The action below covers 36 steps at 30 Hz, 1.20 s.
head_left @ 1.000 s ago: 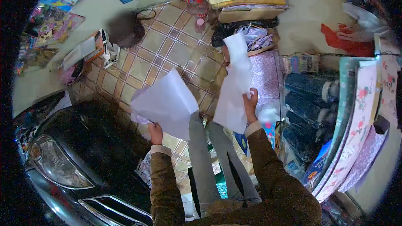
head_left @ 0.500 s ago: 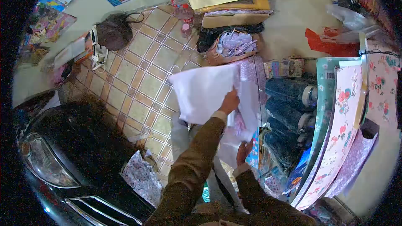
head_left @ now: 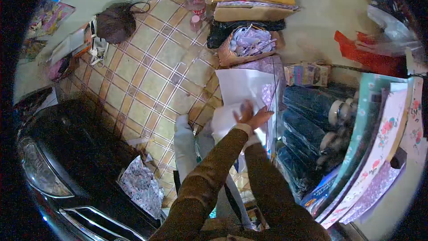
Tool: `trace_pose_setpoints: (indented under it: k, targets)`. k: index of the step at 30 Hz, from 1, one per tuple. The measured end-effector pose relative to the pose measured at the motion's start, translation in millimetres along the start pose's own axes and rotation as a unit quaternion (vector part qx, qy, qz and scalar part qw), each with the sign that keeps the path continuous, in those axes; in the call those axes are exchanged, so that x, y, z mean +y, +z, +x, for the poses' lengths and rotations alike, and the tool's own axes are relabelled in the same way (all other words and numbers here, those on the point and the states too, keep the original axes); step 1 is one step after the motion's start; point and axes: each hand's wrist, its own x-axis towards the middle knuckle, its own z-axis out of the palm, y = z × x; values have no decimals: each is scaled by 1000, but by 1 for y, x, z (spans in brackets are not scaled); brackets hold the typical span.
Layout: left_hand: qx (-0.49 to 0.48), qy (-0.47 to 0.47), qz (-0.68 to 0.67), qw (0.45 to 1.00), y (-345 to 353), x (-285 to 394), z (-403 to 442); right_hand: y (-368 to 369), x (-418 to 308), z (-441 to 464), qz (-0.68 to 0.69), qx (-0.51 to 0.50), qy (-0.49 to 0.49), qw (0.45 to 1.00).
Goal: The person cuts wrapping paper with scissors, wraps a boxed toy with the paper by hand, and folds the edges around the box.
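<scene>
A large white paper sheet (head_left: 243,82) lies across a purple-patterned stack (head_left: 267,64) in front of me, with a lower white flap (head_left: 223,122) folded or lying over it. My left hand (head_left: 261,118) reaches across to the right and rests near the sheet's right edge, fingers stretched out. Crossing beneath it at the wrist, my right hand (head_left: 243,110) points up and left over the paper, its spread fingers smeared by motion. A strip of purple dotted paper (head_left: 267,94) shows beside the white sheet.
Dark plastic-wrapped bundles (head_left: 303,127) and upright floral rolls and sheets (head_left: 379,138) stand on the right. A paper-filled bag (head_left: 252,44) sits ahead, beneath stacked cardboard (head_left: 254,12). A black vehicle front (head_left: 76,147) is at left on the tiled floor (head_left: 151,71).
The white sheet, lifted by my left hand before, is now down on the stack. My left hand has moved right, and my right hand has come up from the lower edge, so the wrists cross.
</scene>
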Motion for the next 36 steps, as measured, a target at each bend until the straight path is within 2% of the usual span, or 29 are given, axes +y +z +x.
trace_pose_setpoints:
  k: [1, 3, 4, 5, 8, 12, 14, 15, 16, 17, 18, 19, 20, 22, 23, 25, 26, 28, 30, 32, 33, 34, 35, 36]
  targets:
    - [6, 8, 69, 998, 1, -8, 6, 4, 9, 20, -38, 0, 9, 999]
    - [-14, -50, -16, 999, -1, -21, 19, 9, 28, 50, -105, 1, 20, 994]
    - [-47, -117, -218, 968, -5, -25, 17, 11, 36, 62, -135, 5, 22, 991]
    - [-48, 2, -302, 952, 15, -68, 37, 10, 44, 72, -170, 11, 25, 985]
    - [21, 61, -461, 885, 18, -65, 26, 17, 72, 97, -282, 27, 26, 959]
    - [98, 60, -439, 891, -5, -113, 24, 62, 123, 132, -369, 30, 57, 927]
    - [141, 16, -368, 919, -1, -206, 51, 94, 157, 145, -371, 28, 68, 926]
    - [164, 51, -510, 843, -6, -243, 50, 110, 179, 150, -373, 27, 74, 925]
    - [183, 85, -637, 744, -20, -271, 40, 115, 206, 156, -263, 23, 26, 964]
    - [265, 85, -374, 885, -39, -285, 24, 117, 240, 164, -149, 21, -23, 988]
    - [320, 76, -73, 942, -62, -289, 5, 121, 261, 168, -32, 17, -71, 997]
    - [315, 60, -159, 934, -81, -276, -14, 111, 260, 168, -13, -21, -58, 998]
    - [309, 46, -245, 918, -100, -252, -34, 104, 251, 167, -29, -6, -52, 998]
    - [300, 17, -324, 897, -129, -259, -56, 97, 230, 153, -64, 22, -40, 997]
    - [302, 3, -321, 898, -140, -271, -61, 100, 221, 147, -90, 104, -71, 988]
    - [318, -30, -306, 897, -146, -286, -69, 96, 171, 128, 138, 239, 38, 960]
    - [328, -50, -293, 897, -149, -286, -71, 92, 142, 117, 247, 301, 94, 916]
    - [334, -69, -285, 896, -152, -269, -76, 77, 114, 102, 43, 291, 63, 954]
    - [328, -71, -294, 895, -150, -245, -82, 58, 65, 90, -136, 266, 60, 953]
    - [325, -32, -289, 900, -143, -237, -84, 45, 20, 71, -17, 229, 17, 973]
    - [323, -13, -286, 902, -140, -233, -87, 31, -5, 69, -40, 197, -6, 980]
    - [305, -2, -247, 920, -139, -228, -89, 28, -22, 62, 21, 198, -19, 980]
    - [285, 9, -207, 936, -140, -222, -92, 18, -42, 55, 2, 137, -22, 990]
    - [265, 21, -167, 950, -139, -214, -94, 17, -53, 45, 44, 99, -6, 994]
